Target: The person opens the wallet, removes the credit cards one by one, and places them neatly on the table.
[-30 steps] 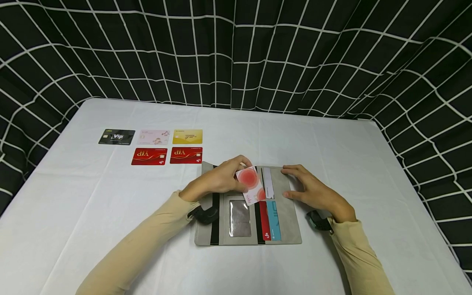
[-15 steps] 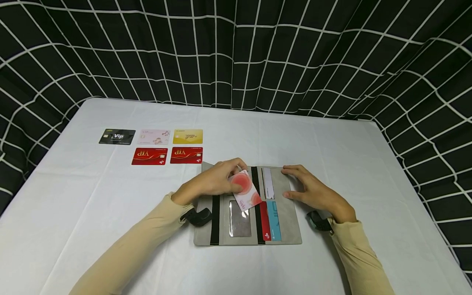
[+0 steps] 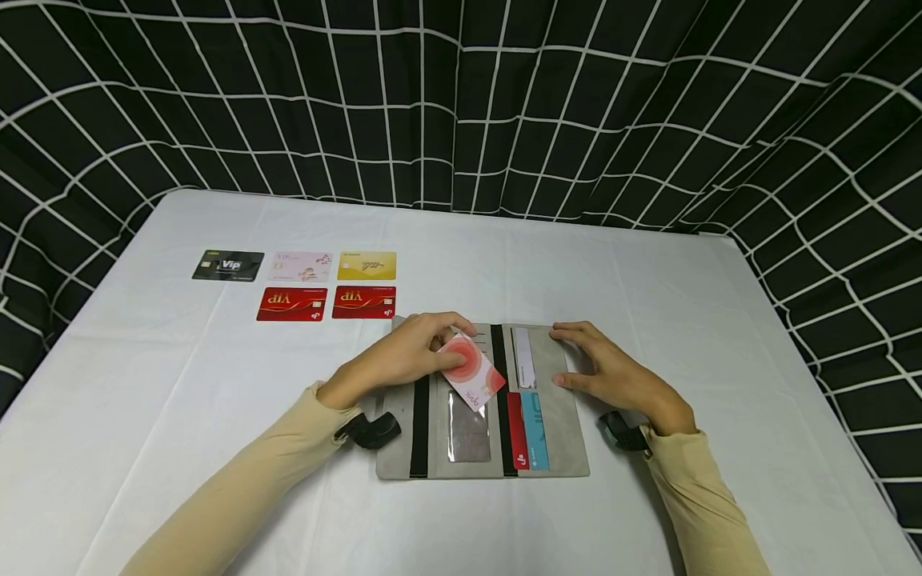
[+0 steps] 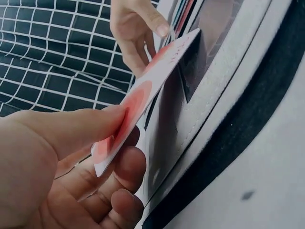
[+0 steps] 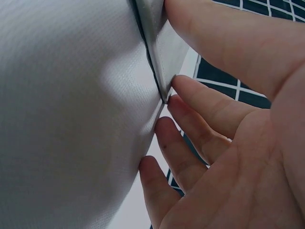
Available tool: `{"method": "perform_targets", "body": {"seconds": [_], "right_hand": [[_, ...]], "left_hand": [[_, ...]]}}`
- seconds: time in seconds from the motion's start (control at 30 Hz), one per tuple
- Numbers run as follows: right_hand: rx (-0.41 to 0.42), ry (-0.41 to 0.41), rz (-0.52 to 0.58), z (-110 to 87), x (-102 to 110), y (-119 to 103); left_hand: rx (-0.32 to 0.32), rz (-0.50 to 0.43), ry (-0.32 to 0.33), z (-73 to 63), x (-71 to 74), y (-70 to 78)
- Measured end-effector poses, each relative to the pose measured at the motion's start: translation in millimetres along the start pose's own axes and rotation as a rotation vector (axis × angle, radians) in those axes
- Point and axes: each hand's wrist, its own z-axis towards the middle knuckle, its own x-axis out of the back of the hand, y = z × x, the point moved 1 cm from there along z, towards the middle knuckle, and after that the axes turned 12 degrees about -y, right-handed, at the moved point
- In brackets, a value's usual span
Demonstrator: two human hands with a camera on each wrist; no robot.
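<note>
Between thumb and fingers my left hand (image 3: 405, 352) pinches a white card with red circles (image 3: 471, 376). The card slants over the middle panel of an open grey card wallet (image 3: 567, 440), above its clear window pocket (image 3: 468, 436). In the left wrist view the card (image 4: 143, 93) is seen nearly edge-on, my thumb on its printed face. My right hand (image 3: 612, 372) rests at the wallet's right edge, thumb and fingertips spread apart. In the right wrist view, my fingers (image 5: 183, 152) lie almost straight beside the wallet's edge (image 5: 155, 57).
Slots on the wallet's right side hold a pale card (image 3: 525, 360), a red card (image 3: 517, 432) and a blue card (image 3: 535, 432). Back left on the white table lie a black card (image 3: 227, 266), a pink card (image 3: 301, 267), a gold card (image 3: 367, 266) and two red VIP cards (image 3: 291, 305).
My left hand has moved left with the white card, drawing it from beside the right-hand slots to over the middle panel, and the card has tilted further. My right hand has stayed put.
</note>
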Motion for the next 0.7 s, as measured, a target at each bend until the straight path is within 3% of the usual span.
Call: {"method": "perform_targets", "body": {"seconds": [0.2,0.53,0.7], "right_hand": [[-0.005,-0.003,0.004,0.1,0,-1],[-0.001,-0.004,0.012,-0.9,1,-2],[-0.003,-0.003,0.01,-1.1,1,-2]], "left_hand": [[0.011,-0.057,-0.006,-9.1,0.4,-1.7],[0.0,-0.042,-0.069,-21.6,4.6,-3.1],[-0.011,-0.048,-0.068,-25.5,4.9,-6.1]]}}
